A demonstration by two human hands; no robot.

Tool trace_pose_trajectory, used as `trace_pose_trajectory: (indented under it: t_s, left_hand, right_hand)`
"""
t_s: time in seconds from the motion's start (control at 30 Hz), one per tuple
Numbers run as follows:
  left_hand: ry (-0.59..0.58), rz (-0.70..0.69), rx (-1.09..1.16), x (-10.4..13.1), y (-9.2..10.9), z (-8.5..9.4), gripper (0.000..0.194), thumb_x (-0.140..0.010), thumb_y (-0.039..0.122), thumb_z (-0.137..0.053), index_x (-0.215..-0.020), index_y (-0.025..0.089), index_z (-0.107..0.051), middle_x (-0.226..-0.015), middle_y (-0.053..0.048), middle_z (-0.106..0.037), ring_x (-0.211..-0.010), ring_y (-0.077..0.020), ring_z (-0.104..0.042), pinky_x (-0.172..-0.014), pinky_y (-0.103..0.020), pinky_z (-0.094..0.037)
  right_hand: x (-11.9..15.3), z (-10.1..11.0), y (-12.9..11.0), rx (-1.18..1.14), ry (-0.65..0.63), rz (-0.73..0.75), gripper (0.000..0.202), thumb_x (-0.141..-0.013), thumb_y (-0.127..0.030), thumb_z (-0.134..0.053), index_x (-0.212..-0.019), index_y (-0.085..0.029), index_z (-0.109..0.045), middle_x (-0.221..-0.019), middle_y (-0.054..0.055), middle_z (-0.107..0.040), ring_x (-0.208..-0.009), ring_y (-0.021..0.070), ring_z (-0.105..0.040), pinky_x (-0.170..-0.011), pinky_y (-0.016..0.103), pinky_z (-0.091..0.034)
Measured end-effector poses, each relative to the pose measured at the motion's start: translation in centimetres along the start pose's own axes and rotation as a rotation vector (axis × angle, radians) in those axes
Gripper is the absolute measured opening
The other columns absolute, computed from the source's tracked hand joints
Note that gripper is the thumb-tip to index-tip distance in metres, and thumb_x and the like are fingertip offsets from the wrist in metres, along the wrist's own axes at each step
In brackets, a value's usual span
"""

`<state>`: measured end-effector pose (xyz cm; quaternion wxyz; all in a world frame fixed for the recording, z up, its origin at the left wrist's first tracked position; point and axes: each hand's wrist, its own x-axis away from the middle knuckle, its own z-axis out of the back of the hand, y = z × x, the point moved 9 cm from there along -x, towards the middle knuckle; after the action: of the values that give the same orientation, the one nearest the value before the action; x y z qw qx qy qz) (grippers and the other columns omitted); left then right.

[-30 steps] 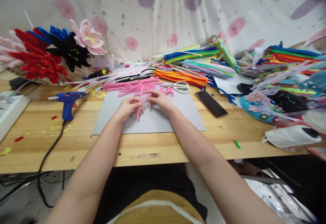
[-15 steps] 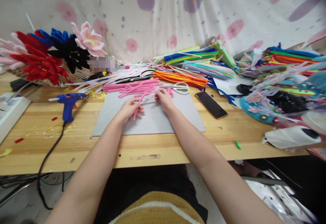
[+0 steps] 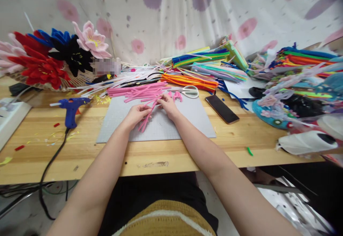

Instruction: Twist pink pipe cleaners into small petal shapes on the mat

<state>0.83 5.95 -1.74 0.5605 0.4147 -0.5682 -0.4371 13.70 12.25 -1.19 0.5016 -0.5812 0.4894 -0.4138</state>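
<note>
Several pink pipe cleaners [image 3: 145, 123] slant between my two hands above the grey cutting mat [image 3: 171, 130]. My left hand [image 3: 138, 115] is closed on their middle, with the lower ends sticking out below the fingers. At the upper end, the fingertips of my right hand [image 3: 166, 104] pinch the same pipe cleaners. Just behind lies a loose pile of pink pipe cleaners [image 3: 139, 91]. Small bent pink pieces [image 3: 177, 96] rest beside my right hand, near scissors with white handles [image 3: 190, 92].
A blue glue gun [image 3: 71, 111] with a black cord stands at left, by fuzzy flowers [image 3: 40, 69]. Bundles of coloured pipe cleaners [image 3: 190, 82] line the back. A phone [image 3: 222, 109] lies right of the mat, and a white spool [image 3: 305, 143] sits farther right.
My right hand has moved slightly left, onto the upper end of the pink pipe cleaners. The strands in my left hand now lie closer together, spanning both hands.
</note>
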Motion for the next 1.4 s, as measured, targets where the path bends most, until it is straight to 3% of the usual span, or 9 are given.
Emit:
trace_pose_trajectory:
  t_s: [0.2,0.6,0.77,0.87,0.97,1.13,1.2,1.27,1.4]
  left_hand:
    - [0.041,0.02,-0.043,0.2,0.0,-0.1,0.012,-0.068,0.017,-0.068,-0.078,0.012,-0.063,-0.061,-0.001,-0.062,-0.053,-0.0112,-0.06,-0.048,-0.021,-0.048]
    - [0.096,-0.006,-0.08,-0.1,0.0,0.3,0.004,-0.075,0.012,-0.057,-0.071,0.013,-0.056,-0.061,0.0,-0.058,-0.052,-0.0108,-0.059,-0.045,-0.022,-0.049]
    - [-0.008,-0.018,0.015,0.1,0.6,-0.3,0.003,-0.071,0.011,-0.062,-0.071,0.012,-0.059,-0.061,0.001,-0.056,-0.049,-0.0075,-0.053,-0.044,-0.02,-0.049]
    - [-0.014,0.012,0.107,0.2,0.6,-0.1,0.008,-0.068,0.011,-0.066,-0.073,0.012,-0.06,-0.061,0.002,-0.055,-0.049,-0.0063,-0.052,-0.044,-0.019,-0.049]
    - [-0.014,0.016,0.144,0.2,0.6,0.0,0.014,-0.066,0.011,-0.068,-0.078,0.012,-0.06,-0.063,0.002,-0.057,-0.049,-0.0064,-0.052,-0.044,-0.02,-0.05]
    - [-0.028,-0.011,0.141,0.1,0.5,-0.1,0.021,-0.071,0.011,-0.063,-0.091,0.013,-0.058,-0.064,-0.001,-0.061,-0.051,-0.0081,-0.055,-0.045,-0.021,-0.051]
    - [-0.034,-0.018,0.123,0.1,0.5,-0.2,0.021,-0.072,0.011,-0.061,-0.093,0.014,-0.058,-0.064,-0.001,-0.062,-0.052,-0.0083,-0.055,-0.046,-0.02,-0.051]
    - [-0.024,-0.023,0.105,0.1,0.5,-0.2,0.019,-0.072,0.011,-0.061,-0.091,0.014,-0.058,-0.063,0.0,-0.06,-0.051,-0.0081,-0.055,-0.046,-0.02,-0.051]
    - [0.006,-0.027,0.086,0.1,0.6,-0.1,0.019,-0.07,0.008,-0.061,-0.088,0.013,-0.057,-0.063,0.001,-0.058,-0.05,-0.0078,-0.054,-0.046,-0.021,-0.051]
  right_hand:
    - [0.2,-0.4,0.1,-0.106,-0.029,-0.007,0.013,-0.066,-0.019,-0.057,-0.077,-0.019,-0.049,-0.066,-0.006,-0.055,-0.062,0.0079,-0.056,-0.055,0.019,-0.046]
    - [0.9,-1.1,-0.4,-0.308,-0.11,-0.083,0.015,-0.068,-0.016,-0.057,-0.081,-0.02,-0.05,-0.066,-0.006,-0.06,-0.055,0.0069,-0.061,-0.048,0.016,-0.043]
    - [0.4,0.3,0.0,-0.35,0.047,-0.105,0.013,-0.07,-0.015,-0.055,-0.079,-0.02,-0.046,-0.063,-0.008,-0.058,-0.05,0.0059,-0.059,-0.045,0.015,-0.041]
    - [0.1,1.4,0.0,-0.268,0.111,-0.099,0.012,-0.072,-0.014,-0.052,-0.08,-0.02,-0.046,-0.059,-0.008,-0.057,-0.05,0.0063,-0.059,-0.044,0.014,-0.04]
    - [0.3,0.8,-0.3,-0.127,0.036,-0.076,0.011,-0.072,-0.012,-0.051,-0.08,-0.019,-0.05,-0.056,-0.007,-0.057,-0.048,0.007,-0.059,-0.043,0.014,-0.04]
    - [1.2,-2.4,0.3,0.075,-0.206,-0.059,0.014,-0.071,-0.011,-0.051,-0.083,-0.016,-0.056,-0.055,-0.006,-0.058,-0.047,0.0081,-0.056,-0.043,0.017,-0.042]
    - [1.3,-3.0,0.7,0.129,-0.235,-0.049,0.018,-0.071,-0.012,-0.051,-0.088,-0.016,-0.056,-0.055,-0.006,-0.058,-0.048,0.0086,-0.056,-0.043,0.018,-0.043]
    - [0.8,-2.3,0.7,0.156,-0.143,-0.02,0.019,-0.071,-0.012,-0.05,-0.089,-0.017,-0.056,-0.057,-0.006,-0.057,-0.049,0.0085,-0.057,-0.044,0.018,-0.043]
    - [0.1,2.3,-0.1,0.016,0.286,0.054,0.017,-0.074,-0.012,-0.046,-0.089,-0.019,-0.05,-0.061,-0.006,-0.054,-0.052,0.007,-0.058,-0.047,0.016,-0.042]
